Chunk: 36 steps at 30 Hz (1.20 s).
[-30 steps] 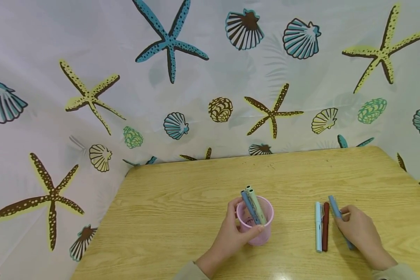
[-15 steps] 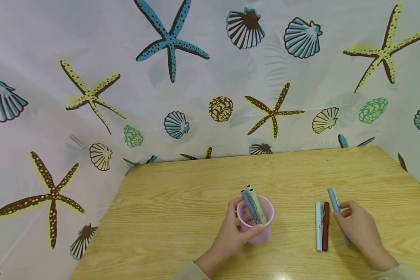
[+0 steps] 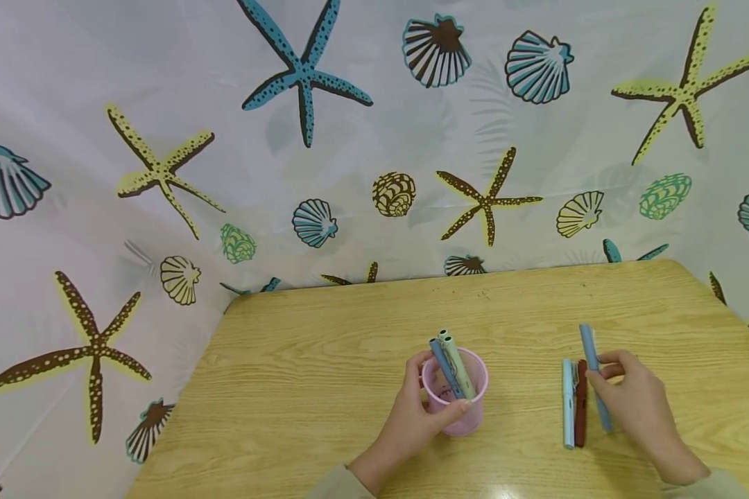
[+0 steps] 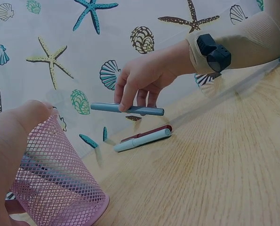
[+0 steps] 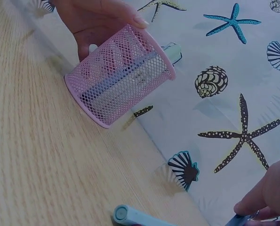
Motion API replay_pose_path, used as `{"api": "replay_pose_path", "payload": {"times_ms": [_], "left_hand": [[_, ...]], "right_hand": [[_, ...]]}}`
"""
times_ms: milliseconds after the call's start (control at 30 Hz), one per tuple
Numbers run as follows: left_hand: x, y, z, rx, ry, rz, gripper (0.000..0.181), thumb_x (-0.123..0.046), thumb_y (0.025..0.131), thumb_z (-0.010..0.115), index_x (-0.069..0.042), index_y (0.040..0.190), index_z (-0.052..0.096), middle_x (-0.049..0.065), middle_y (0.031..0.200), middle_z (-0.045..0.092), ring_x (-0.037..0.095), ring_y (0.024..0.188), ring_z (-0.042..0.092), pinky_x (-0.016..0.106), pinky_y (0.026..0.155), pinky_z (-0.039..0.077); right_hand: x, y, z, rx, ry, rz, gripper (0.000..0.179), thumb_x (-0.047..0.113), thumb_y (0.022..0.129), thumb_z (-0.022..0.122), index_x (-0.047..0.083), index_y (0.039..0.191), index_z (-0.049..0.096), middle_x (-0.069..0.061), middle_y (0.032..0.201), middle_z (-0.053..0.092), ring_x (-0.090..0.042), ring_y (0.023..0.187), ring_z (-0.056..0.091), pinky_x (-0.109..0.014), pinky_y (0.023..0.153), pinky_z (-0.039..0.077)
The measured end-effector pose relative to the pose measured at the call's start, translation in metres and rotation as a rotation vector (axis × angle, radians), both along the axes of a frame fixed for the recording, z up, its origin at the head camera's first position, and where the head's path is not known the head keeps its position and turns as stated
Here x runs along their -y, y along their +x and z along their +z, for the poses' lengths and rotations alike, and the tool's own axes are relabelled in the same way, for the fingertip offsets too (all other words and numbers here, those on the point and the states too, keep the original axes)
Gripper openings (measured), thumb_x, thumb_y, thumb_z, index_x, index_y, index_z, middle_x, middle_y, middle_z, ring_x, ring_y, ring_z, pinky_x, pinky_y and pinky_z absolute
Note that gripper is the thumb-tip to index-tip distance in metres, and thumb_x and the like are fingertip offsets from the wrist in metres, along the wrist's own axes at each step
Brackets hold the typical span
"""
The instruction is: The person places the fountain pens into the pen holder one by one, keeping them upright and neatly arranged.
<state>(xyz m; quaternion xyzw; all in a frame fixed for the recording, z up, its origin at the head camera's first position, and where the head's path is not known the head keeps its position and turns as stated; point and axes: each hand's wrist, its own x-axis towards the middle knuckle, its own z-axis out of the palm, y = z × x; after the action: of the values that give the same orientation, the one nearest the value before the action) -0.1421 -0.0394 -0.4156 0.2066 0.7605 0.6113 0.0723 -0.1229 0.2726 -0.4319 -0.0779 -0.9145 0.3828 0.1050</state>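
My left hand (image 3: 412,409) grips a pink mesh pen cup (image 3: 463,421) by its rim and side, thumb at the front. Inside lean a blue pen (image 3: 447,371) and pale green pens (image 3: 460,371), their ends above the rim. In my right hand (image 3: 639,402) a blue pen (image 3: 589,345) is pinched between thumb and fingers; the left wrist view has this blue pen (image 4: 144,111) raised off the table. Just left of that hand, a light blue pen (image 3: 568,409) and a dark red pen (image 3: 580,412) lie side by side on the table.
The wooden table (image 3: 324,346) extends around both hands. A white cloth (image 3: 362,138) printed with starfish and shells hangs along its back and sides. A dark device (image 4: 214,52) is strapped to the right wrist.
My right hand has raised the blue pen and shifted it slightly left, toward the two lying pens. The left hand and pen cup have stayed in place.
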Motion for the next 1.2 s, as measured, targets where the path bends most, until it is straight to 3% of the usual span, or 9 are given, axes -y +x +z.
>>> {"api": "replay_pose_path", "payload": {"times_ms": [267,633,1000,1200], "left_hand": [[0.0,0.0,0.0,-0.002,-0.003,0.009,0.075,-0.024,0.081,0.073,-0.015,0.138,0.024,0.009,0.133,0.038,0.027,0.121,0.041,0.048,0.093,0.041],[0.0,0.0,-0.002,-0.002,-0.005,0.012,0.075,-0.025,0.081,0.073,-0.015,0.138,0.025,0.008,0.13,0.04,0.026,0.119,0.043,0.041,0.09,0.044],[0.0,0.0,-0.003,-0.006,-0.001,0.013,0.075,-0.024,0.081,0.073,-0.014,0.138,0.026,0.009,0.131,0.04,0.026,0.119,0.043,0.041,0.089,0.044],[-0.001,-0.014,-0.03,-0.019,-0.017,0.03,0.075,-0.033,0.079,0.074,-0.029,0.137,0.026,0.0,0.13,0.04,0.02,0.118,0.043,0.037,0.089,0.045]], "right_hand": [[0.013,0.002,0.007,-0.066,-0.043,0.029,0.035,0.019,0.09,0.062,-0.004,0.113,0.052,-0.014,0.094,0.061,-0.02,0.071,0.062,-0.027,0.049,0.047],[0.038,-0.002,0.007,-0.343,-0.059,0.08,0.024,0.006,0.084,0.069,0.0,0.103,0.057,-0.008,0.085,0.061,-0.004,0.063,0.055,-0.023,0.045,0.045],[0.061,-0.005,0.011,-0.387,-0.186,0.137,0.025,0.006,0.085,0.067,0.002,0.107,0.055,-0.006,0.089,0.061,-0.002,0.072,0.06,-0.021,0.056,0.05],[0.07,-0.008,0.012,-0.478,-0.245,0.174,0.029,0.001,0.083,0.067,0.001,0.11,0.055,-0.005,0.093,0.062,-0.002,0.076,0.06,-0.018,0.059,0.05]]}}
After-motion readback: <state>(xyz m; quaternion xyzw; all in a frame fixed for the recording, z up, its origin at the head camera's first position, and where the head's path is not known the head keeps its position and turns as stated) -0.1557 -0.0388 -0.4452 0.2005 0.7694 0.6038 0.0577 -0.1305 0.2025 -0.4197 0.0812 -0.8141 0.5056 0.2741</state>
